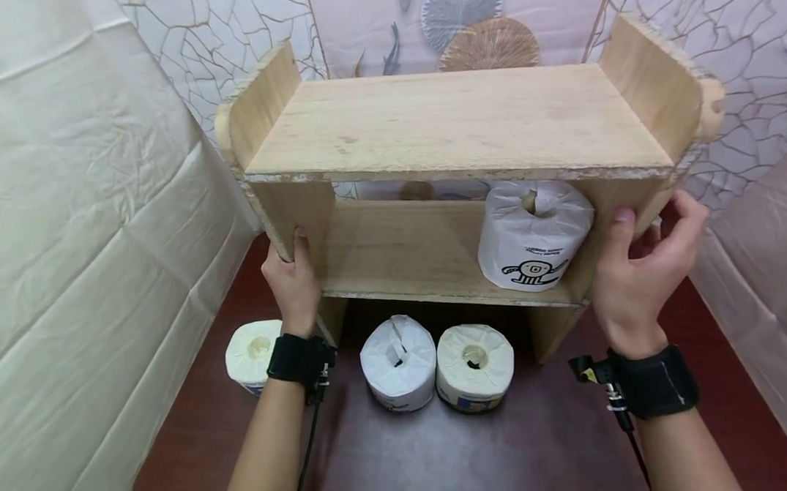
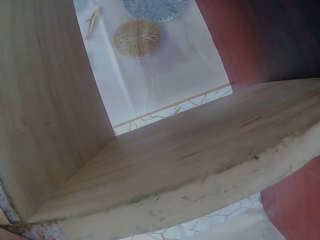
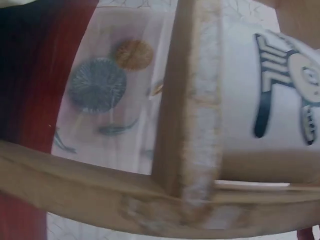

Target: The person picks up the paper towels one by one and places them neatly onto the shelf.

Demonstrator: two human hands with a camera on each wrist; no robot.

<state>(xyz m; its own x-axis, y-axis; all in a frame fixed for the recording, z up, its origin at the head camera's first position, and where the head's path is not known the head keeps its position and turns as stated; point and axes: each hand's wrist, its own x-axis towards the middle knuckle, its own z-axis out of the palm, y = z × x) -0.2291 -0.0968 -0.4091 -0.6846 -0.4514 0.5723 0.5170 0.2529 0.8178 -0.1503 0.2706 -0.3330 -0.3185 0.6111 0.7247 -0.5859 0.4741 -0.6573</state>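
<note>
A two-tier wooden shelf point(image 1: 465, 124) stands in front of me, its raw edges rough and pale. My left hand point(image 1: 296, 285) grips the left side panel, thumb on the inner face. On the other side, my right hand point(image 1: 645, 278) holds the right panel with the thumb inside and fingers curled round the outside. A wrapped toilet roll point(image 1: 533, 229) with a cartoon print sits upright on the middle board, close to the right panel. The left wrist view shows the side panel point(image 2: 200, 160) near the lens; the right wrist view has the printed roll point(image 3: 270, 100) beside a board edge.
Below the middle board, a white-wrapped roll point(image 1: 398, 363) and a cream roll point(image 1: 475, 366) stand side by side on the dark red table point(image 1: 423, 466). Another roll point(image 1: 253, 353) is left of the shelf, partly behind my left wrist. Pale cloth walls point(image 1: 106, 189) enclose the sides and back.
</note>
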